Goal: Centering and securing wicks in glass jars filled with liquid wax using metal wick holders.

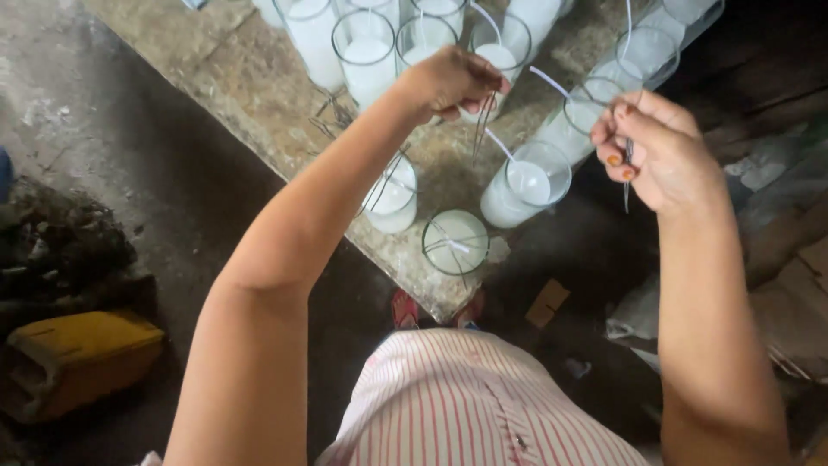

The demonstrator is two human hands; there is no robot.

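Observation:
Several glass jars filled with white wax stand on a rough stone slab [259, 95]. My left hand [450, 80] hangs above them, fingers pinched on a bundle of thin metal wires [481, 129] that dangles down. My right hand [655, 151] is over the slab's right edge and pinches a single thin metal pin [627, 177] pointing down. Just below the hands, one jar [526, 183] has a white wick sticking up at a slant. Nearest me, a jar [455, 242] carries crossed wires over its rim, and another wax jar [390, 194] stands under my left forearm.
A row of wax-filled jars [366, 56] lines the back of the slab, and more run along its right edge [642, 56]. A yellow container [78, 358] lies on the dark floor at left. Cardboard scraps [548, 302] and debris lie at right.

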